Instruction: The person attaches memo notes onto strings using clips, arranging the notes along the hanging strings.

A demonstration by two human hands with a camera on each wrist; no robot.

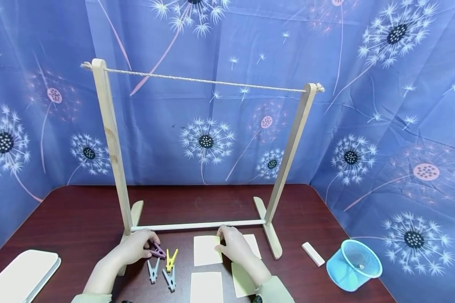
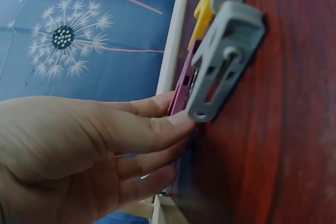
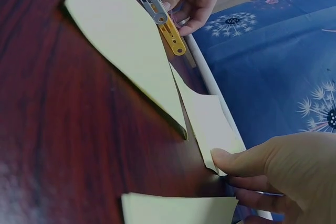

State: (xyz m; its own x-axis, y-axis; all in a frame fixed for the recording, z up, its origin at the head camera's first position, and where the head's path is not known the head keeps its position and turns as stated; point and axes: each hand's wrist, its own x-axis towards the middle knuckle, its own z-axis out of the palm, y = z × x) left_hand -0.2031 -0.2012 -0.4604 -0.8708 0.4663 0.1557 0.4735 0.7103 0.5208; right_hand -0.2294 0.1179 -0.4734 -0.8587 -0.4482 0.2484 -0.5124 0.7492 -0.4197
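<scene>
While my hands (image 1: 136, 248) (image 1: 235, 248) work apart, I pick up a peg and a card.
My left fingers pinch the purple peg (image 1: 157, 251); my right pinches the card (image 1: 206, 250) edge. Lift slowly.

I see a glossy dark wood-look table (image 1: 79, 223) under matt, smooth paper cards (image 1: 207, 250). The pegs (image 1: 170, 261) look like plastic — the frame (image 1: 110, 139) pale bare wood, its rope (image 1: 204, 81) rough, twisted.
</scene>
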